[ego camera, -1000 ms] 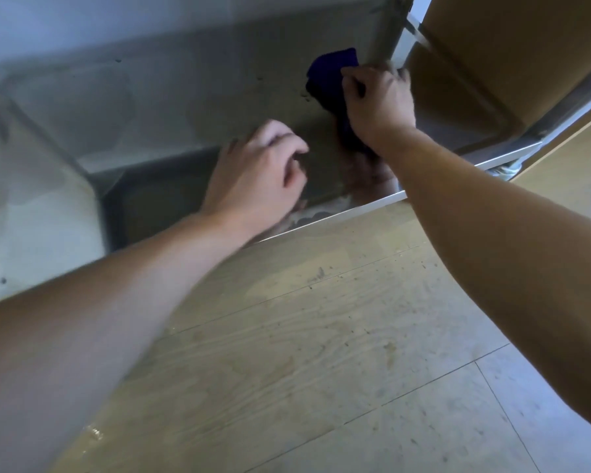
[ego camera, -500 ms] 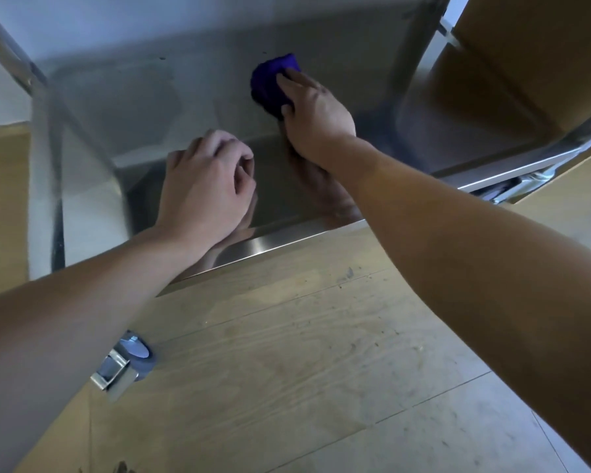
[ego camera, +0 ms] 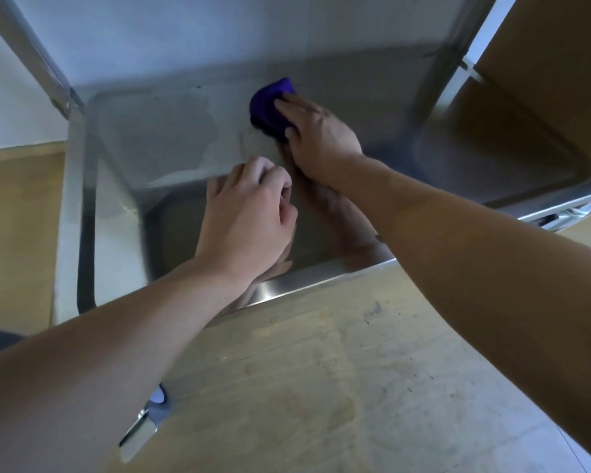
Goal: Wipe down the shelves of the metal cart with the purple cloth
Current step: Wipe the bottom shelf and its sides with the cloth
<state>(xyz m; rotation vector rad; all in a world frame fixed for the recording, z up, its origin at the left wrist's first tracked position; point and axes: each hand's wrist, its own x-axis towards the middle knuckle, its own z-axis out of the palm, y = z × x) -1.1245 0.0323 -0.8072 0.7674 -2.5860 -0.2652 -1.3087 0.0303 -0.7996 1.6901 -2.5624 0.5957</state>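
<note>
Your right hand (ego camera: 318, 138), grip spread flat, presses the purple cloth (ego camera: 268, 107) onto the metal cart's tray shelf (ego camera: 171, 131), upper centre; your left hand (ego camera: 249, 216), grip curled empty, sits mid-frame.

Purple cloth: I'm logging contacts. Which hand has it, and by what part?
The right hand presses flat on the near side of the purple cloth; the left hand holds nothing.
</note>
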